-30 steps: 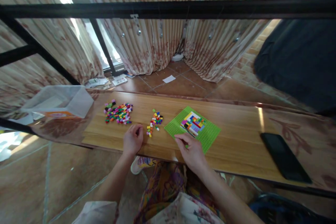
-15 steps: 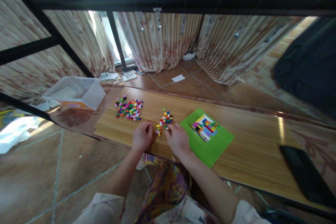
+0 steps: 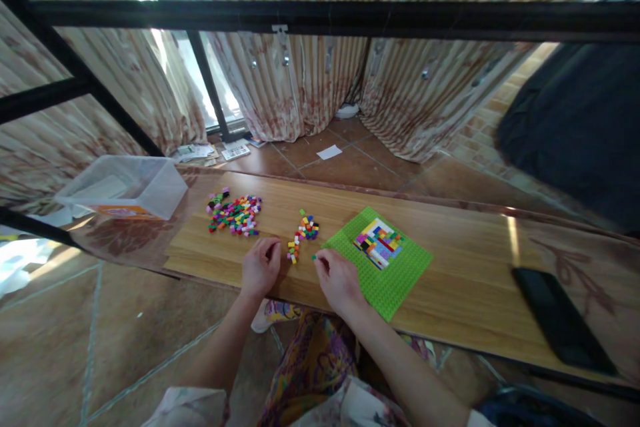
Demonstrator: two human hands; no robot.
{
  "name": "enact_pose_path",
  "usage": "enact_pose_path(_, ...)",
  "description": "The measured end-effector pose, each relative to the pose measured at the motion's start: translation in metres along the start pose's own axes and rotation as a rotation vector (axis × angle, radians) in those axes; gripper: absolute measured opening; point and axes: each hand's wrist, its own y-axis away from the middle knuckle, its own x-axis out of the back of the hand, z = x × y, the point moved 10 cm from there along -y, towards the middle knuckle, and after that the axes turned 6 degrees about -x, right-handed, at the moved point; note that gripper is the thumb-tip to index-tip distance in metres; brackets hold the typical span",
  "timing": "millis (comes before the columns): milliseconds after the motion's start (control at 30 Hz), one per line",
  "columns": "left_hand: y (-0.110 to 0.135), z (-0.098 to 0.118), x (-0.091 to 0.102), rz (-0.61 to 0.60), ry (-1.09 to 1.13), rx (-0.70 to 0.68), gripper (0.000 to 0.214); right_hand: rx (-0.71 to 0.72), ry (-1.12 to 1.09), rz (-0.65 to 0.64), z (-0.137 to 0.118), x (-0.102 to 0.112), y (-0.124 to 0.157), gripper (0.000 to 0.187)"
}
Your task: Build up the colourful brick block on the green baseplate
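My right hand (image 3: 339, 279) pinches a small green toy brick (image 3: 314, 257) at its fingertips, just left of the green baseplate (image 3: 385, 297). On the baseplate sits a flat patch of multicoloured bricks (image 3: 381, 243). My left hand (image 3: 261, 267) rests curled on the wooden board, its fingers closed; whatever they may hold is hidden. Between and beyond my hands lies a small loose group of bricks (image 3: 303, 232), mostly yellow, white, orange and blue. A larger pile of mixed bricks (image 3: 235, 215) is spread farther left, beyond my left hand.
A clear plastic box (image 3: 165, 190) with an orange label stands at the far left. Toward the right end of the wooden board (image 3: 465, 267) lies a black phone-like slab (image 3: 563, 320). A black metal bar (image 3: 325, 19) crosses in front of the curtains.
My right hand has drawn away from the small brick group toward me, with the green brick now showing at its fingertips. My left hand stays curled on the board. The view has shifted slightly.
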Motion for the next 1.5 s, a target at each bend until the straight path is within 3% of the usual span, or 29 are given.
enact_pose_path(133, -0.001, 0.001, -0.001, -0.018, -0.035, -0.012, 0.022, 0.033, 0.155, -0.021, -0.003, 0.004, -0.002, 0.018)
enact_pose_path(333, -0.001, 0.002, -0.001, -0.006, -0.031, -0.031, 0.022, 0.109, 0.396, -0.173, -0.013, -0.013, -0.004, 0.022)
enact_pose_path(667, 0.000, 0.000, -0.002, -0.015, -0.052, -0.033, 0.022, 0.213, 0.475, -0.265, -0.012, -0.026, 0.015, 0.022)
enact_pose_path(800, 0.000, 0.000, -0.003, -0.022, -0.051, -0.027, 0.023, 0.215, 0.447, -0.234, -0.010, -0.025, 0.014, 0.019)
enact_pose_path(933, 0.000, 0.001, -0.002, -0.032, -0.049, -0.024, 0.023, 0.206, 0.339, -0.121, -0.005, -0.016, 0.017, 0.020)
enact_pose_path(1133, -0.001, 0.004, 0.000, -0.025, -0.039, -0.036, 0.021, 0.133, 0.007, 0.001, -0.001, 0.013, 0.026, 0.021)
enact_pose_path(1267, -0.001, 0.005, 0.002, -0.010, -0.030, -0.046, 0.021, 0.077, -0.219, 0.082, 0.012, 0.051, 0.032, 0.020)
enact_pose_path(1500, -0.002, -0.001, -0.001, -0.023, -0.053, -0.042, 0.024, -0.160, -0.230, 0.344, 0.091, 0.145, 0.033, 0.024)
